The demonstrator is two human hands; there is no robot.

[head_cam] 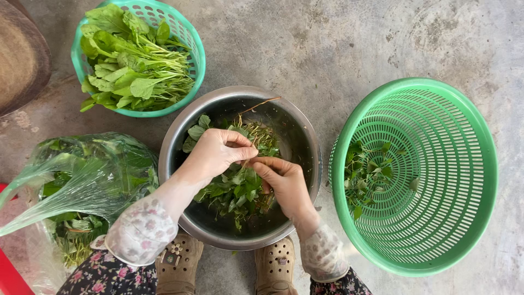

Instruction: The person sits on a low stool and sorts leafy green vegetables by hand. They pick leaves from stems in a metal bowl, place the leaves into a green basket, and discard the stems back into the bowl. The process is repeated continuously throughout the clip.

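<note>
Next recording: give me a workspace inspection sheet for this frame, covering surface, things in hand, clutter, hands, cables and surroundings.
Surface: bare grey concrete floor, stained in places.
Job's things: steel bowl holding a bunch of leafy stems; big green basket with a few picked leaves inside.
Clutter: small green basket piled with broad leafy greens; clear plastic bag of greens at the left.
Grippers: left hand and right hand both over the bowl, fingers pinched on a thin stem.
Cables: nothing seen.
Surroundings: tan clogs at the bottom edge; a brown round object top left; a red edge bottom left.
</note>
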